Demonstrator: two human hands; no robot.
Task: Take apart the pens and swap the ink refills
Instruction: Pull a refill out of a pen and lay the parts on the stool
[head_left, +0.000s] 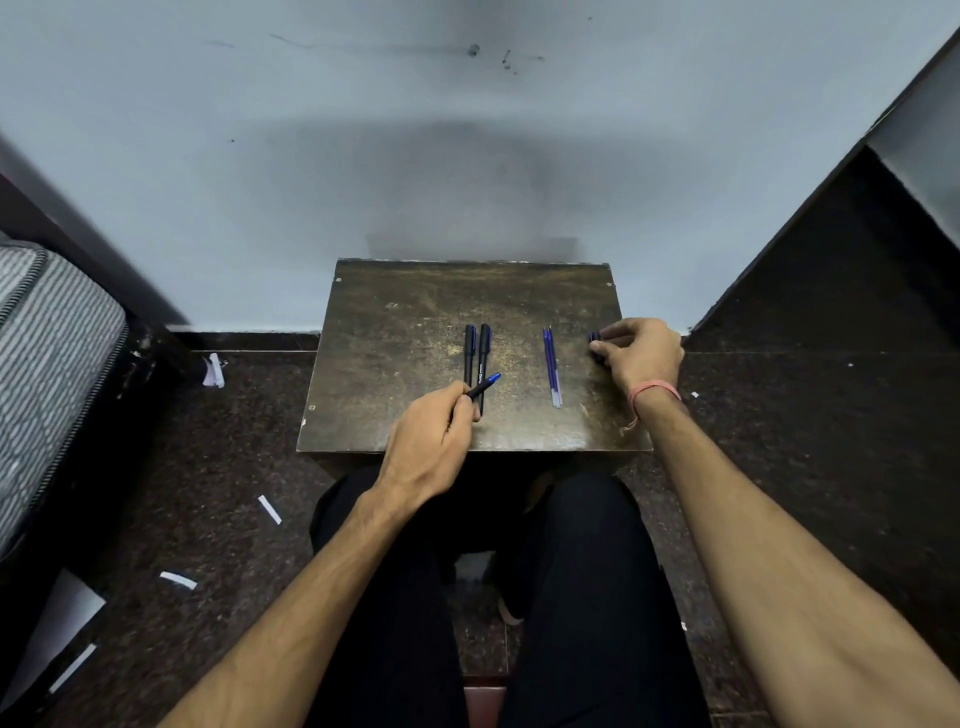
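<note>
A slim black pen (480, 387) with a blue tip is resting pinched in the left hand (434, 441), fingers curled, near-centre on the scuffed wooden worktop (395, 332). Two refills (552, 366) are lying rightward. The right hand (641, 353) is arching, fingers pinching small dark pieces (595, 338).

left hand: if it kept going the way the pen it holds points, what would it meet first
Probably the two ink refills, up and right of the left hand and its pen; depth is unclear.

Rear of the pen (483, 387) buried in the left hand (431, 441), small dark blue piece (595, 338) mostly covered under the right hand's (641, 356) fingertips, too small to identify, print on the pens beyond the left hand unreadable
</note>
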